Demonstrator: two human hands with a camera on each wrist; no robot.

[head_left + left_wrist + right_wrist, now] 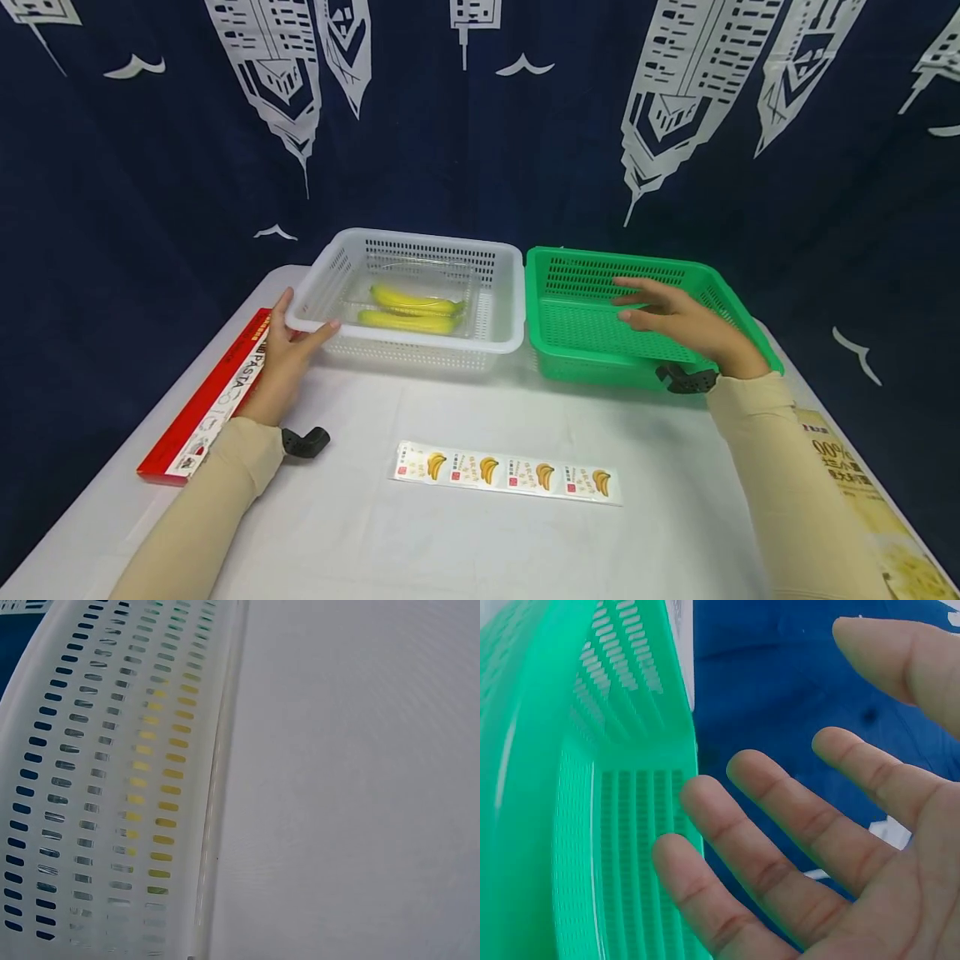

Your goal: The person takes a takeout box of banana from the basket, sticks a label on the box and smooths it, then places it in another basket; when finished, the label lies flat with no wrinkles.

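At the front left corner of the white basket (420, 337), my left hand (283, 362) has its thumb by the front rim and its fingers by the left side. Inside that basket lies a clear plastic tray (360, 287) with yellow bananas (412, 310) in it. The left wrist view has the white basket's slotted wall (97, 780), but not the hand. My right hand (678, 325) hovers over the green basket (600, 367), fingers spread and palm bare in the right wrist view. No bananas show in the green basket.
A strip of banana stickers (506, 473) lies on the white table (480, 550) in front of the baskets. To the left is a red pasta box (202, 400); a yellow printed package (862, 492) lies at the right edge. A dark blue curtain (465, 150) hangs behind.
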